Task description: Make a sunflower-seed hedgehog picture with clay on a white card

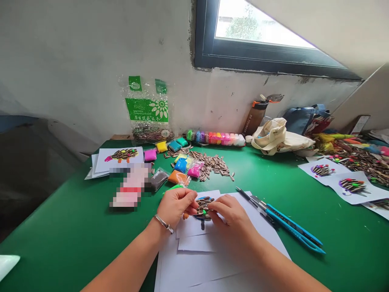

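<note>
A small picture of sunflower seeds (204, 206) with blue edging and a green dot lies on white paper (194, 243) in front of me. My left hand (177, 205), with a bracelet at the wrist, is at its left edge; thumb and forefinger are pinched together. A bit of orange clay (185, 216) shows below those fingers. From the right, my right hand (232, 211) curls its fingers onto the seeds, thumb tucked low. Whatever small thing either hand grips is hidden by the fingers.
Loose sunflower seeds (212, 164) and bagged coloured clay (179, 177) lie beyond the hands. A pen (249, 195) and a blue-handled tool (294, 227) lie right. Finished seed pictures (120, 158) sit left, others (352, 186) right. A seed bag (148, 113) and bottle (255, 115) stand behind.
</note>
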Demonstrator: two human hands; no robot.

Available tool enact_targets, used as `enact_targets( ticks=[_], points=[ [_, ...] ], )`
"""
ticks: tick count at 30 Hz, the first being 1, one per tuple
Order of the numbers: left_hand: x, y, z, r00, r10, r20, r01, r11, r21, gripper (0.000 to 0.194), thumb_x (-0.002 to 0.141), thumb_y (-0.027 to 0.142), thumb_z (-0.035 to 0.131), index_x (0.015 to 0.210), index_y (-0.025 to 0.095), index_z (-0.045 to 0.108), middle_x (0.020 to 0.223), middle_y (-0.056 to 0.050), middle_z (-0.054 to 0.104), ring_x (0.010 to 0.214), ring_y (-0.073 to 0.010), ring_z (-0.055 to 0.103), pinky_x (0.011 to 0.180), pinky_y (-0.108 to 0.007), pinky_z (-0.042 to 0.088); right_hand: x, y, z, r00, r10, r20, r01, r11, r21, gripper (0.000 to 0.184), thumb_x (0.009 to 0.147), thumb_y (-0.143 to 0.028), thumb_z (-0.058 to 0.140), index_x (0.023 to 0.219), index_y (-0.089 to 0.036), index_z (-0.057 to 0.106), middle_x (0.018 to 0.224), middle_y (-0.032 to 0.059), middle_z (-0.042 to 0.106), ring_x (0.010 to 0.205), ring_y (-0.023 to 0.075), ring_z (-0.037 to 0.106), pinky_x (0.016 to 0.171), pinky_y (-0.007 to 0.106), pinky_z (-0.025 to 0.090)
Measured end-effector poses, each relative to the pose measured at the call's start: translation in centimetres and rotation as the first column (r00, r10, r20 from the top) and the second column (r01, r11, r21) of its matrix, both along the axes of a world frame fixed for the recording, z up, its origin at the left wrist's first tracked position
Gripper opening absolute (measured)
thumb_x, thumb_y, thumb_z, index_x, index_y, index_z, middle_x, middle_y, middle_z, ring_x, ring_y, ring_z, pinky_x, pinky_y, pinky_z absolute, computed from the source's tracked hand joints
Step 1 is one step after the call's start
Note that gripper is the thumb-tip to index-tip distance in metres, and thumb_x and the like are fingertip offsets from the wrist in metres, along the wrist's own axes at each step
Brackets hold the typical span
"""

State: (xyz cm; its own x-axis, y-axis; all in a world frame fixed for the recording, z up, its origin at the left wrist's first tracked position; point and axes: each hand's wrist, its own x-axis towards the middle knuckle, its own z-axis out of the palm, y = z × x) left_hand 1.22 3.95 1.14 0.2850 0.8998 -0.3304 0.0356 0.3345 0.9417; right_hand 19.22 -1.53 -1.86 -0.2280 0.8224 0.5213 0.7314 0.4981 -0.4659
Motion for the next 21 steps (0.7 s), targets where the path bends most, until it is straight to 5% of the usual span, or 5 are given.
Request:
enact_targets(
  ticks=[5,11,21],
  points=[
    [0.2,-0.2,0.2,0.998,-0.066,0.012,0.067,0.998,-0.017,0.05,0.059,0.06,0.074,0.063,0.011,0.064,0.048,-0.001,0.061,0.037,-0.0089,0.053,0.038,-0.018,0.034,0.5,0.2,2.1,0.988,-0.086,-0.131,0.082,0.996,-0.038,0.013,0.086,-0.014,0.053,0.085,-0.018,0.065,0.076,0.0045,0.061,0.072,0.0166,0.052,0.067,0.029,0.04],
    [0.4,-0.6,0.3,0.992,-0.102,0.081,0.105,0.994,-0.036,0.055,0.06,0.066,0.07,0.056,0.013,0.059,0.044,0.0,0.058,0.035,-0.0077,0.049,0.038,-0.018,0.033,-1.8,0.9,5.3,0.984,0.01,-0.178,-0.045,0.981,-0.19,0.013,0.081,-0.013,0.059,0.084,-0.02,0.07,0.078,0.0036,0.061,0.075,0.0168,0.055,0.067,0.029,0.044],
    [0.7,-1.2,0.6,0.976,-0.002,0.217,0.026,0.994,-0.108,0.058,0.061,0.069,0.067,0.06,0.012,0.06,0.052,-0.004,0.062,0.04,-0.0101,0.055,0.041,-0.02,0.042,-3.1,1.9,4.5,0.956,-0.044,-0.29,-0.026,0.972,-0.234,0.016,0.079,-0.007,0.059,0.077,-0.02,0.069,0.075,0.0014,0.061,0.073,0.0146,0.056,0.067,0.027,0.045]
  ],
)
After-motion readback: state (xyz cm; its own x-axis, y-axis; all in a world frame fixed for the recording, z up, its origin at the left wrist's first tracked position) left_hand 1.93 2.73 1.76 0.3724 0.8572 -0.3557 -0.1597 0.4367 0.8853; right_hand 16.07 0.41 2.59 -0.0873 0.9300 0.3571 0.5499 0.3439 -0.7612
